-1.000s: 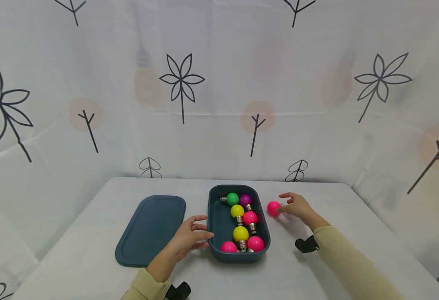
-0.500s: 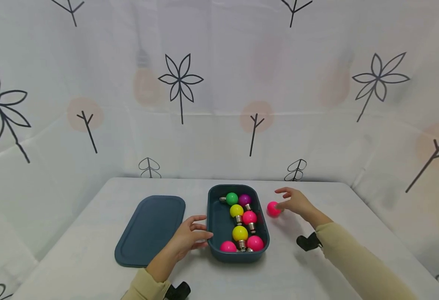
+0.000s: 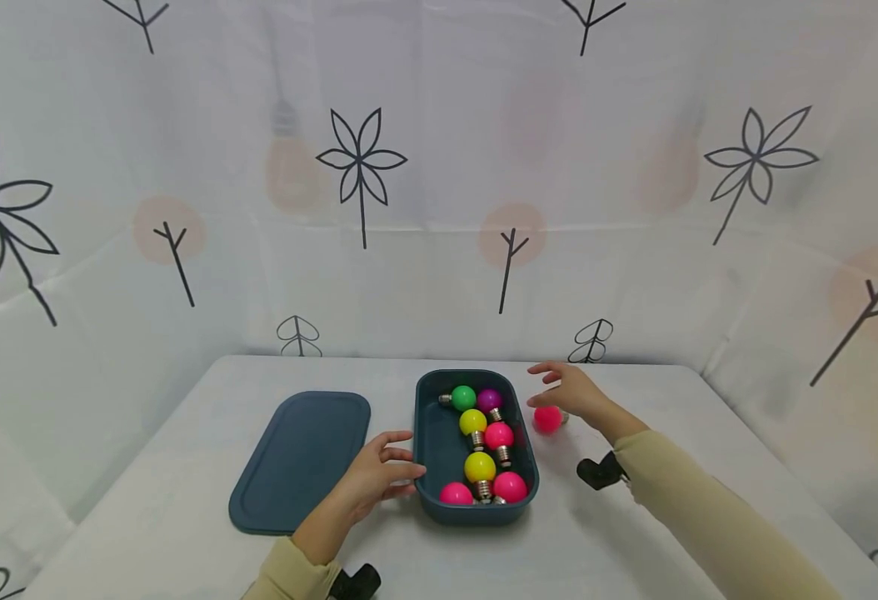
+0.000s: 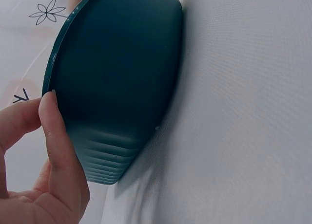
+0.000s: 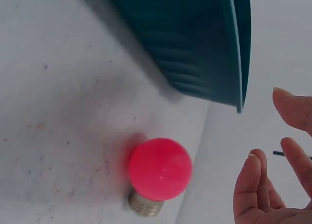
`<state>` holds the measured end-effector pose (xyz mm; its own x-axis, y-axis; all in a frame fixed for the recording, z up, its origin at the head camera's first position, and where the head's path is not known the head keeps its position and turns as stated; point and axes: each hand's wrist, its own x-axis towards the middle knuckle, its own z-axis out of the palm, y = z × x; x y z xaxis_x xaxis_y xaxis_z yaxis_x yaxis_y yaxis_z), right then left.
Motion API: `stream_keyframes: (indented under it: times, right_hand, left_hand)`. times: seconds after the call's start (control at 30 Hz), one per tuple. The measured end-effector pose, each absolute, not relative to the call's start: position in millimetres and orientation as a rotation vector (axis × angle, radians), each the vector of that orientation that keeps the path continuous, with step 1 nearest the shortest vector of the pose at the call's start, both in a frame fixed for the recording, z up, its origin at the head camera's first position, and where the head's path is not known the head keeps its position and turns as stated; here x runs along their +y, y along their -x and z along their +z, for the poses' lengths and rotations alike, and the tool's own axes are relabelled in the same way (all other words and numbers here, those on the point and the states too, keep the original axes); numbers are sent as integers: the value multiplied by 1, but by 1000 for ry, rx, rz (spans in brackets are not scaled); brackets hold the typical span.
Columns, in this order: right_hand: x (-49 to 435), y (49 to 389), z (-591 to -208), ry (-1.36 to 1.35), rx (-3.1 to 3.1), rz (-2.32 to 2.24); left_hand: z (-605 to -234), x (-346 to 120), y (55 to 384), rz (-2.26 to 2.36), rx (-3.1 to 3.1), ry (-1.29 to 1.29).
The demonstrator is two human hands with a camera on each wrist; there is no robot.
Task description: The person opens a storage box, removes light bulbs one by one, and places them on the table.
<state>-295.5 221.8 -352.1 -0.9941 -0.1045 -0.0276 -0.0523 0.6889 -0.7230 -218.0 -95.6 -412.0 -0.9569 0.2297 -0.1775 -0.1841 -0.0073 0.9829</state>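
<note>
A dark teal rectangular box [image 3: 436, 467] stands on the table, with several coloured light bulbs inside. Among these are a green bulb [image 3: 464, 397], a purple bulb [image 3: 489, 401] and a yellow bulb [image 3: 480, 467]. My left hand [image 3: 371, 475] lightly pinches the box's left rim, thumb and finger meeting there in the left wrist view. A loose pink light bulb [image 5: 160, 169] lies on the cloth just right of the box, its metal base pointing away from the box. Above it and holding nothing, my right hand [image 3: 572, 395] has its fingers spread, reaching toward the box's far right corner.
A matching flat teal lid [image 3: 300, 462] lies left of the box. White cloth covers the table [image 3: 596, 558], and a patterned curtain [image 3: 439, 167] hangs behind and along both sides.
My right hand has let go of the pink bulb, lifted, and moved left and farther away. The bulb stays on the table. My left hand stays at the box rim.
</note>
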Motion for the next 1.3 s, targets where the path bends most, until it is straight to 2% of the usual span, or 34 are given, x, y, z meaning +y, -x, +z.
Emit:
stream_keyframes:
  times: [0.83, 1.3]
  right_hand:
    - [169, 310, -343, 353, 2682, -1310]
    - [142, 320, -359, 300, 2621, -1351]
  left_hand:
    - [-414, -96, 219, 2039, 1983, -54]
    - [-412, -96, 218, 2041, 1979, -66]
